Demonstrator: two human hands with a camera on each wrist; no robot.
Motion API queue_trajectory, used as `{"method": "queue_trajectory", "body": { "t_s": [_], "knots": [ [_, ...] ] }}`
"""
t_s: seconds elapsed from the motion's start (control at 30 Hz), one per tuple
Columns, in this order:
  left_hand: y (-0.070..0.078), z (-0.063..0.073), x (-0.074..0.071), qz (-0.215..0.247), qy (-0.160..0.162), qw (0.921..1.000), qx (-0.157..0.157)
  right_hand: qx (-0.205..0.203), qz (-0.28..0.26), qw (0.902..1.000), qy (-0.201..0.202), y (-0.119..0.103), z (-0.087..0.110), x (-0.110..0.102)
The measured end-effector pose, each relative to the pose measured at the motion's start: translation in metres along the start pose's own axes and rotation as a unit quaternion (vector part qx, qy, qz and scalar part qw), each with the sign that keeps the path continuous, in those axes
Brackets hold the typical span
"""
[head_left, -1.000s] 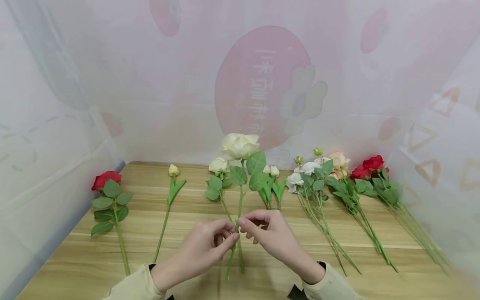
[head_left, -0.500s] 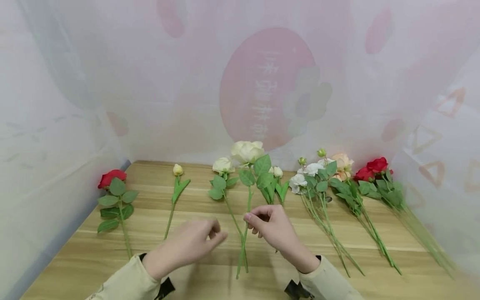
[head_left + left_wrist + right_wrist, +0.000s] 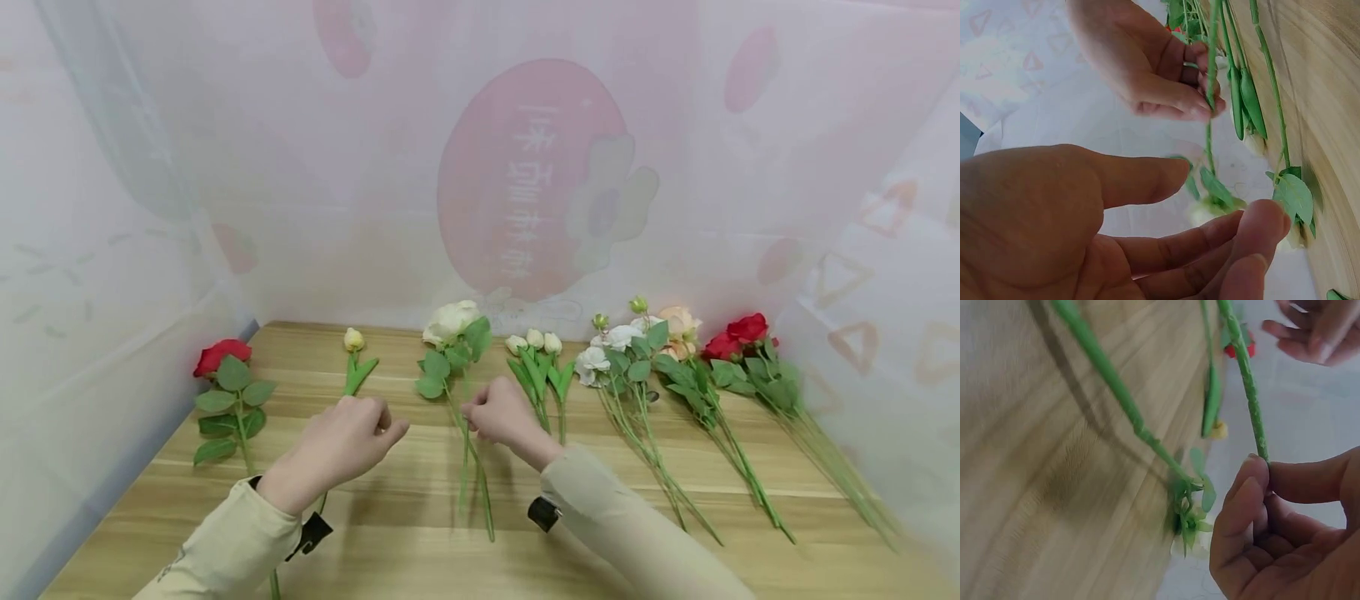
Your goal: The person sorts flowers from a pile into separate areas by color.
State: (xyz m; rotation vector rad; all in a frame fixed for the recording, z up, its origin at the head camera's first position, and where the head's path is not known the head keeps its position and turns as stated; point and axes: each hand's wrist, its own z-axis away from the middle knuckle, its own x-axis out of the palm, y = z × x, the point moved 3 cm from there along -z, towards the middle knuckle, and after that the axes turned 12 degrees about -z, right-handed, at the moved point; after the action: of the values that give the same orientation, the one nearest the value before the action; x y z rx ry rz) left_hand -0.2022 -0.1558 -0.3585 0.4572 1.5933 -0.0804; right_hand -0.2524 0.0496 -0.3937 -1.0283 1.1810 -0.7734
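My right hand (image 3: pixel 504 417) pinches the green stem (image 3: pixel 1249 394) of a white rose (image 3: pixel 457 317) between thumb and fingertips, over the middle of the table. In the head view the held rose overlaps a second white rose, whose leaves (image 3: pixel 431 377) show at its left; that one lies on the wood, as the right wrist view shows its flower (image 3: pixel 1192 522) at the table surface. My left hand (image 3: pixel 337 446) hovers to the left, over the stem of a single yellow tulip (image 3: pixel 354 340). Its fingers are loosely bent, and the left wrist view shows nothing between thumb and fingers.
A red rose (image 3: pixel 222 358) lies at far left. Right of the middle are white tulips (image 3: pixel 535 340), white flowers (image 3: pixel 592 362), peach flowers (image 3: pixel 677 323) and red roses (image 3: pixel 746 327), stems toward me. A printed curtain (image 3: pixel 360 208) encloses the wooden table (image 3: pixel 420 554).
My left hand has let go of the rose stem and moved left. The right hand has carried the white rose left and forward, over the lying rose; the white tulips now show fully.
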Motion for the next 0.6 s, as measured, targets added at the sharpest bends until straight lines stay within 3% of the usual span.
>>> {"method": "queue_trajectory", "body": {
  "t_s": [0.13,0.33,0.43,0.6],
  "knots": [
    [0.000,0.001,-0.001,0.001,-0.003,1.0000,0.004,-0.012,0.050,0.9987,-0.005,-0.003,-0.011,0.009],
    [0.001,0.001,-0.001,0.001,-0.009,1.0000,0.003,0.028,0.073,0.9969,-0.013,-0.001,-0.025,0.015],
    [0.000,0.001,0.000,0.002,-0.017,0.9998,0.000,0.042,0.130,0.9905,-0.018,0.001,-0.030,0.019],
    [-0.001,0.001,0.001,0.001,-0.023,0.9997,-0.005,0.026,0.219,0.9748,-0.036,0.004,-0.035,0.030]
  ]
}}
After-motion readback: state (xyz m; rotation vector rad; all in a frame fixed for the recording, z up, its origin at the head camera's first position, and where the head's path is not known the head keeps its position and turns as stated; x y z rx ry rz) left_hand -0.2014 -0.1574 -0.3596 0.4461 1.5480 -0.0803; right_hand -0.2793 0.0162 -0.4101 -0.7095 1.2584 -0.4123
